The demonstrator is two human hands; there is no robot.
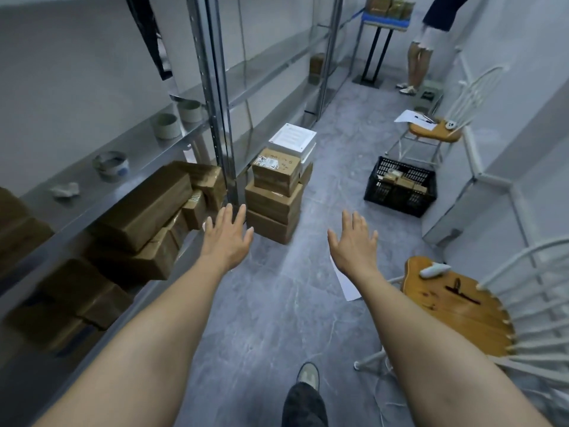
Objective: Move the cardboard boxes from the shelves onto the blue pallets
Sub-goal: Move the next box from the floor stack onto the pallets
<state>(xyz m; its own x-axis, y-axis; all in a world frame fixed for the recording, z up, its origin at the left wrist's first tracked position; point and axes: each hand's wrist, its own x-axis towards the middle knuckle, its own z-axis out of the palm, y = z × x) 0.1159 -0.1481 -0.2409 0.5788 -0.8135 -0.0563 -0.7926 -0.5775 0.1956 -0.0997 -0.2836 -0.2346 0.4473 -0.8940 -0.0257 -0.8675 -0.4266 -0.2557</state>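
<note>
Metal shelving (220, 118) is seen along the left wall, running to the far end of a narrow room with a grey floor (277, 318).

Two white spindle-back chairs with wooden seats are noted on the right: near chair (455, 306) and far chair (435, 134), the latter with papers on the seat.

Cardboard boxes (144, 208) are piled unevenly on the lower left shelf levels, some tilted against one another. A second stack of boxes (272, 211) stands on the floor just beside a shelf post, topped by a white box (292, 140).

At the far end a blue pallet (385, 21) is seen raised on a black stand, with several boxes already on it. A second person (421, 57) stands near it, seen only in part.

A black crate (400, 195) holding small packages sits on the floor near the far chair.

Left hand (228, 241) and right hand (354, 246) are held out forward over the floor, palms down, fingers straight and spread. Nothing is grasped by either. The left hand is near the shelf boxes, but no contact is seen.

Tape rolls (166, 126) are lined along an upper shelf. A paper sheet (346, 285) lies on the floor under the right wrist.
</note>
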